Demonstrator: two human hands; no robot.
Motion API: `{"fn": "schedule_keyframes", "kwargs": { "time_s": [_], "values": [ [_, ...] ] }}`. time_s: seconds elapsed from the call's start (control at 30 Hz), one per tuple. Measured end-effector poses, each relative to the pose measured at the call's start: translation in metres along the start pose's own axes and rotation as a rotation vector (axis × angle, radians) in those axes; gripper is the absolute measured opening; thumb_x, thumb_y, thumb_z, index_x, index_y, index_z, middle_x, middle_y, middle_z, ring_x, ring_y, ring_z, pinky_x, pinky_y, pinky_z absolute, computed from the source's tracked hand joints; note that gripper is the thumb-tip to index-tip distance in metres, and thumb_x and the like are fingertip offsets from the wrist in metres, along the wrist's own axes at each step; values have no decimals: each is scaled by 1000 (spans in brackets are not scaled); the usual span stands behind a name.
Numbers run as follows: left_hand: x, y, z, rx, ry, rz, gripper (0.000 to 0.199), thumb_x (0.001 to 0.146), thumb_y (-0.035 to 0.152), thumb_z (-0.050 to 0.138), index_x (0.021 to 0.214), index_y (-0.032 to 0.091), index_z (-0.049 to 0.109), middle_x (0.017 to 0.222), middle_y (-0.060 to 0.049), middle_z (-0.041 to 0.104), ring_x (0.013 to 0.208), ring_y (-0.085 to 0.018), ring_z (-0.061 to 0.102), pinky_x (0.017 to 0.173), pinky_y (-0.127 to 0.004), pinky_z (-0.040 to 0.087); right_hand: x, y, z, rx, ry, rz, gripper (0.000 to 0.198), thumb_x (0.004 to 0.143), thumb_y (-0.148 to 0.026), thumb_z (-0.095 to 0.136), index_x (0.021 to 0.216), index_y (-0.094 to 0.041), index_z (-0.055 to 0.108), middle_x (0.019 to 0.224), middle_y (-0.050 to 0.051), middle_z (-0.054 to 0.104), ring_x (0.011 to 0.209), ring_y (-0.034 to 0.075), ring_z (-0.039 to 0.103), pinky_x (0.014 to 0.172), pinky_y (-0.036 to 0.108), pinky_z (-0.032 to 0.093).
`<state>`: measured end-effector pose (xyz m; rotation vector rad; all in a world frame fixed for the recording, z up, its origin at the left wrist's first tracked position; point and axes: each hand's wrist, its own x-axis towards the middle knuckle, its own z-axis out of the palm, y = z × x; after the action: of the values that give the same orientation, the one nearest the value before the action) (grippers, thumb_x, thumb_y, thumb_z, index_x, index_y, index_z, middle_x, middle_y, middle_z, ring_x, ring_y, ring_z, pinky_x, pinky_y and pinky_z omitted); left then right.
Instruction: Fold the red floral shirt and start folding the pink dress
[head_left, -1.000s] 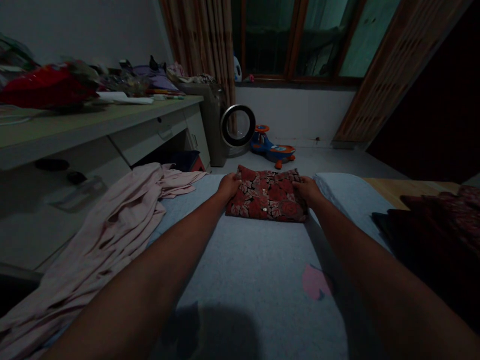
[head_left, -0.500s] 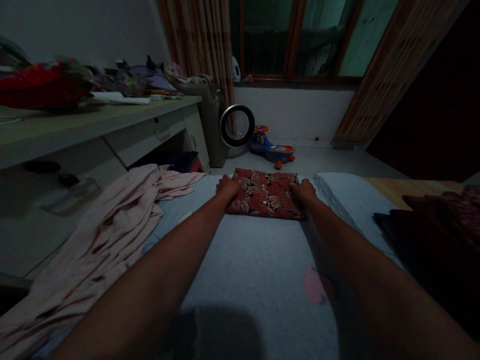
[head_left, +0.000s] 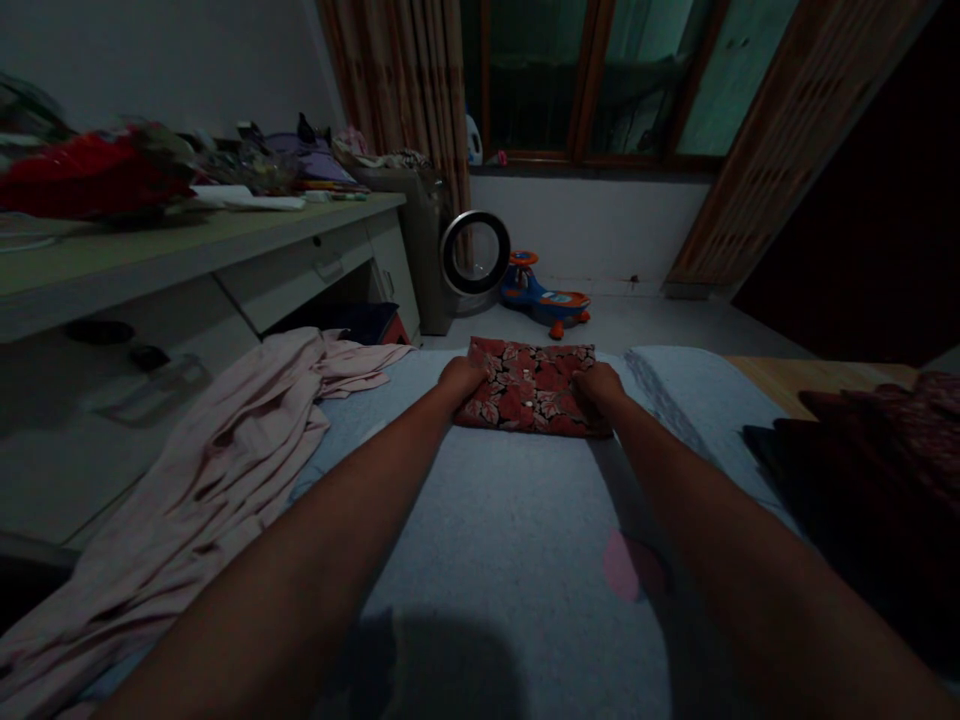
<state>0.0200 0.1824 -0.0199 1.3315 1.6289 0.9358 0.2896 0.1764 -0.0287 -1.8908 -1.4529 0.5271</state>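
A red shirt with a black and pale leaf print (head_left: pixel 529 392) lies folded into a flat rectangle near the far edge of the light blue bed sheet (head_left: pixel 517 520). Small buttons show down its middle. My left hand (head_left: pixel 463 380) grips its left side, the thumb on top and the other fingers out of sight under the cloth. On the opposite side, my right hand (head_left: pixel 598 384) is closed on the shirt in the same way. Both arms reach straight forward.
A crumpled pale pink cloth (head_left: pixel 255 430) lies along the left, beside a cabinet with drawers (head_left: pixel 300 265). Dark folded clothes (head_left: pixel 862 480) are piled at the right. Past the bed stand a washing machine with its round door open (head_left: pixel 476 252) and a blue ride-on toy (head_left: pixel 544 295).
Both hands have shifted slightly inward over the shirt's sides, and fewer of their fingers show. The shirt stays in nearly the same place.
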Motion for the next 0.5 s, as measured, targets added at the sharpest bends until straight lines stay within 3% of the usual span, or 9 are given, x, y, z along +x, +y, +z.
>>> {"fn": "schedule_keyframes", "kwargs": {
  "time_s": [0.1,0.2,0.33,0.5],
  "values": [
    [-2,-1,0,0,-7,136,24,66,21,76,90,19,75,104,-12,77,113,-33,67,94,-40,52,-6,-4,1,-18,31,29,25,74,-30,69,95,-17,74,98,15,75,110,28,67,84,28,51],
    [-7,-1,3,-87,-57,238,34,67,20,75,101,20,74,107,-9,77,105,-30,70,94,-40,53,-12,-7,1,28,13,32,28,76,-29,66,100,-17,73,98,11,75,101,25,69,81,29,52],
    [-15,6,3,-232,-60,200,37,70,16,71,107,17,70,106,-9,76,94,-25,72,87,-39,56,-21,-14,-4,212,0,27,33,73,-25,66,104,-14,71,96,9,75,86,21,70,76,30,54],
    [-39,20,-6,-302,-46,231,39,74,16,67,112,17,66,108,-9,75,91,-22,72,84,-37,58,-44,-28,-22,332,26,-19,39,71,-25,66,109,-15,67,101,8,74,84,20,69,76,32,56]
  ]
}}
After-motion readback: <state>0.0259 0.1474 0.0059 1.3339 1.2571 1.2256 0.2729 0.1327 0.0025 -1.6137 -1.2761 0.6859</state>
